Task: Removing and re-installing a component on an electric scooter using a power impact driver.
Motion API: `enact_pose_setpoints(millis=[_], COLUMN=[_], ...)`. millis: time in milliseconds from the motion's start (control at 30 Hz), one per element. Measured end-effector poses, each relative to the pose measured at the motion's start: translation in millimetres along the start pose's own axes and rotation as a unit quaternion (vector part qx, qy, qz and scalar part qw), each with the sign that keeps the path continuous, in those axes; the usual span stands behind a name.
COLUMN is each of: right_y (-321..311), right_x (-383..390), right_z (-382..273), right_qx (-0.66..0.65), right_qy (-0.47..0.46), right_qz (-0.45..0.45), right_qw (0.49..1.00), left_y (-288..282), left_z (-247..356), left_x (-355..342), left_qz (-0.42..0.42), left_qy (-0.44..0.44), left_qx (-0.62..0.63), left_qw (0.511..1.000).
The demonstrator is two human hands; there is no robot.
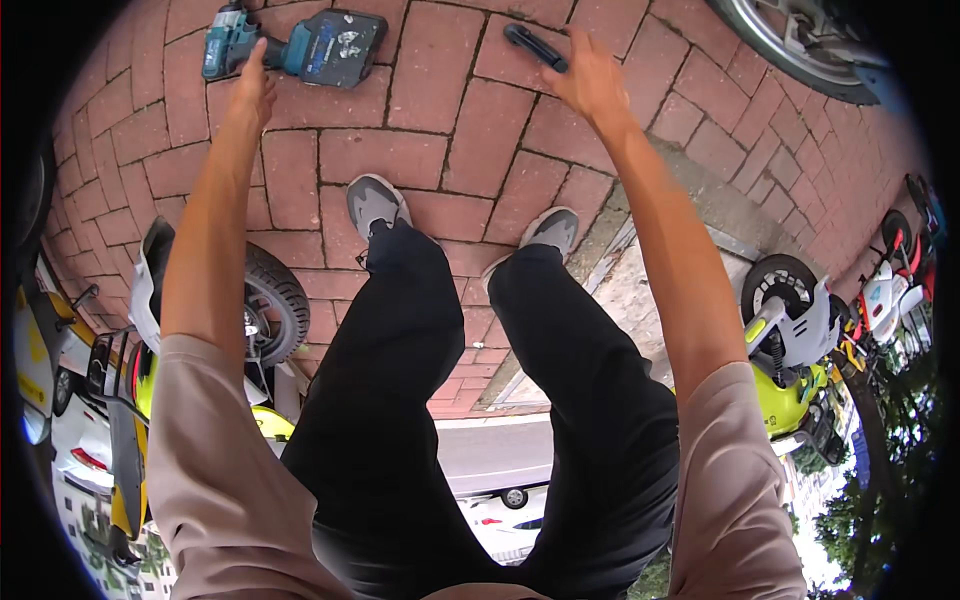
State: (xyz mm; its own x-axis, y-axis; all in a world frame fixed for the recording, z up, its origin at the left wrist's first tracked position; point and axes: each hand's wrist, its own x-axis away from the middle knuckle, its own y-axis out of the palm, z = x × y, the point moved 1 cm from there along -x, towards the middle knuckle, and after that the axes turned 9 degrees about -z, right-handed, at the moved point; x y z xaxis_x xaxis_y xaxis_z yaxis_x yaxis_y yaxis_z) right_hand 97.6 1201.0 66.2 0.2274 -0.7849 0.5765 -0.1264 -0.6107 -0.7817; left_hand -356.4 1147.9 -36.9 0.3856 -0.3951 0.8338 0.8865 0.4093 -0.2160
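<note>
At the upper left is a teal-and-black cordless impact driver, its body to the left and its big black battery to the right. My left hand is closed at its grip, with a thumb or finger laid across it; the other fingertips curl below. In my right hand, at the upper middle, is a short dark bar-shaped object with rounded ends and a slot along it. I cannot make out its exact kind. The hands are well apart, over the brick paving.
My grey shoes stand on red brick paving. A wheel reaches in at the upper right. Parked two-wheelers flank me: a tyre by my left leg, a yellow-green scooter on the right. A concrete strip runs beside my right foot.
</note>
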Motion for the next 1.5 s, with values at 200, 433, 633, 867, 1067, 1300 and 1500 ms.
enact_pose_setpoints(millis=[200,433,633,867,1067,1300,1500], right_y=[55,36,4,21,111,239,376], right_x=[-59,91,295,467,581,649,605], right_z=[-12,0,-30,-66,-72,-37,-33], right_qx=[0.202,0.192,0.224,0.123,0.025,0.065,0.047], right_qy=[-0.074,-0.172,-0.182,-0.125,-0.162,-0.185,-0.117], right_qz=[0.066,-0.108,-0.220,-0.255,-0.123,-0.086,-0.058], right_qw=[0.974,0.960,0.932,0.951,0.979,0.977,0.990], left_y=[30,29,12,-44,-98,-154,-181], left_z=[11,-47,-89,-109,-223,-450,-639], left_x=[-78,39,272,462,525,549,531], left_qz=[-0.095,0.077,0.038,0.094,0.091,-0.123,-0.096], left_qy=[-0.018,0.003,-0.040,-0.052,0.069,0.119,0.235], left_qx=[0.005,0.057,-0.022,-0.059,0.125,0.354,0.289], left_qw=[0.995,0.995,0.998,0.992,0.986,0.920,0.923])
